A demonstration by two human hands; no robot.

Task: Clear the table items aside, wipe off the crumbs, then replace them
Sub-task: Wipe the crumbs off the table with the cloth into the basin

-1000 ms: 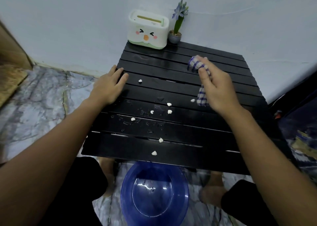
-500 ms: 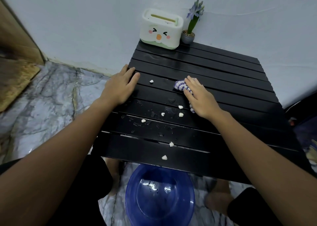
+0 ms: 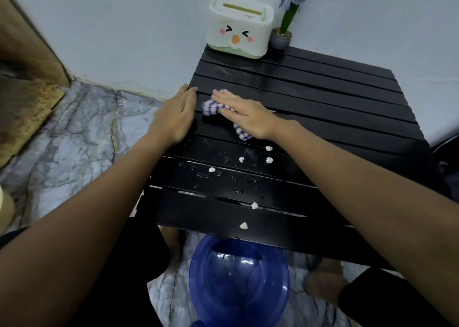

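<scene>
A black slatted table [image 3: 323, 108] stands against a pale wall. The right hand [image 3: 244, 114] lies flat, fingers straight, pressing a crumpled blue-and-white checked cloth [image 3: 211, 107] onto the table near its left edge; a tail of the cloth shows under the wrist. The left hand [image 3: 175, 116] rests open, fingers straight, on the table's left edge, just beside the cloth. Small white crumbs [image 3: 269, 160] lie scattered among water droplets on the table's nearer slats, between the cloth and the near edge. A white tissue box with a cartoon face [image 3: 239, 27] and a small grey pot with a purple flower [image 3: 282, 37] stand at the table's far left corner. A translucent blue plastic basin [image 3: 238, 282] sits on the marbled floor below the table's near edge.
</scene>
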